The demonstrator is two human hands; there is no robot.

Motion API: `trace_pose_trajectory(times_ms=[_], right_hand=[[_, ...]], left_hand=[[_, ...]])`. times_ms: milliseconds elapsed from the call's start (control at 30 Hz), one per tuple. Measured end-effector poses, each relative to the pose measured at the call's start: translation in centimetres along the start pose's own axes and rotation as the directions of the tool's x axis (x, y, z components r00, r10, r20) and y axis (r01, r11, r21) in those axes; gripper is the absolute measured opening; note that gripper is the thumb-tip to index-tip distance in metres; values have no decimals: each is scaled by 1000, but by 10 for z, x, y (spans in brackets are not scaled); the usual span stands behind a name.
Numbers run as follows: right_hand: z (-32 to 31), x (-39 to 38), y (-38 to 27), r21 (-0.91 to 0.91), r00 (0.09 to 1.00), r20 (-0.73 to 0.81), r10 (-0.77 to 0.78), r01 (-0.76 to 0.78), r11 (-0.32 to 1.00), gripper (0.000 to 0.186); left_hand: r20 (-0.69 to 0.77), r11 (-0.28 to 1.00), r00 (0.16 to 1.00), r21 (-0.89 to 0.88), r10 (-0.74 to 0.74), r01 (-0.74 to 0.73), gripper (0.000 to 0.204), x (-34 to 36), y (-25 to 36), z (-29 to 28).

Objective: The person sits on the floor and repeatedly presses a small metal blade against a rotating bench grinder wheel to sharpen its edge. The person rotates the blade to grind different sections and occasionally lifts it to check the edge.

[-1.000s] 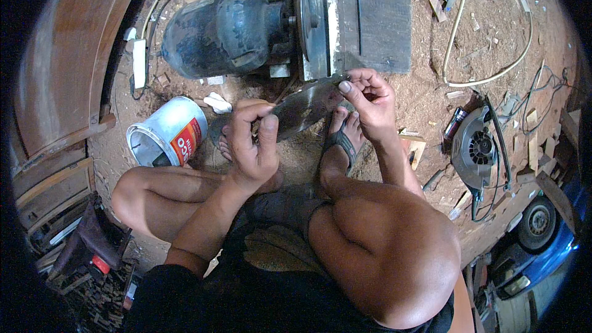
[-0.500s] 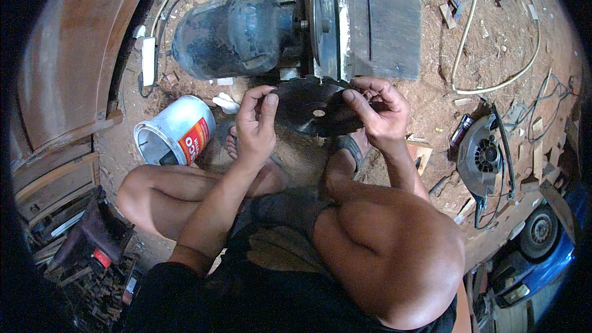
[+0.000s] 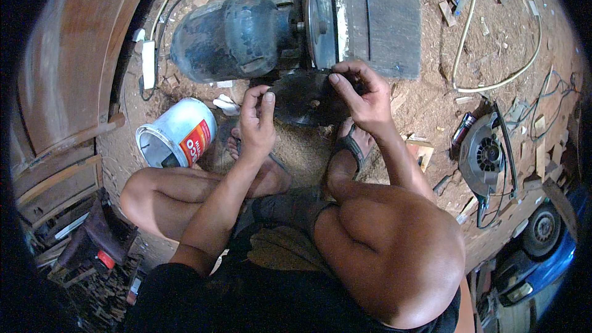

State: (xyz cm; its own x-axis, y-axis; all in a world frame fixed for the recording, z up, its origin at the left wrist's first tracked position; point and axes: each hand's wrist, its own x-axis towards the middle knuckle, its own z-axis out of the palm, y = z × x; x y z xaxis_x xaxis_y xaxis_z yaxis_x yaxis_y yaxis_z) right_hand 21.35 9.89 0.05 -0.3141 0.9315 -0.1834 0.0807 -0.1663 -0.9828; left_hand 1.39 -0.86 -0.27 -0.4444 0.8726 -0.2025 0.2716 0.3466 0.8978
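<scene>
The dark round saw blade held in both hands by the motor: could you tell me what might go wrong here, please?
1. The dark round toothed saw blade sits in the bare left hand and right hand; its teeth could cut fingers.
2. The dark grey electric motor has cables attached; a start would be dangerous.

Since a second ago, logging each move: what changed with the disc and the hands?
Both hands carried the dark round disc up toward the motor machine. The right hand keeps its grip; the left hand stays at the edge. The white can lies unmoved.
</scene>
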Motion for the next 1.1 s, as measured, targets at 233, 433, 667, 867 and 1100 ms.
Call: trace_pose_trajectory(times_ms=[233, 433, 667, 867, 1100], right_hand=[[0, 12, 10, -47, 998, 54, 12, -9, 999, 18], [-3, 17, 9, -118, 998, 56, -7, 13, 993, 19], [-5, 21, 16, -79, 996, 61, -60, 65, 995, 19], [-5, 23, 26, -11, 997, 80, -21, 22, 1000, 20], [-6, 23, 30, 5, 999, 55, -3, 2, 1000, 22]], left_hand=[[5, 995, 998, -83, -61, 61, 20, -1, -10, 3], [58, 989, 991, -77, -120, 124, 21, -3, -8, 4], [46, 990, 995, -104, -94, 98, 21, -3, -15, 10], [18, 984, 993, -136, -114, 115, 20, -1, -21, 11], [12, 994, 997, -67, -82, 82, 20, 2, -23, 12]])
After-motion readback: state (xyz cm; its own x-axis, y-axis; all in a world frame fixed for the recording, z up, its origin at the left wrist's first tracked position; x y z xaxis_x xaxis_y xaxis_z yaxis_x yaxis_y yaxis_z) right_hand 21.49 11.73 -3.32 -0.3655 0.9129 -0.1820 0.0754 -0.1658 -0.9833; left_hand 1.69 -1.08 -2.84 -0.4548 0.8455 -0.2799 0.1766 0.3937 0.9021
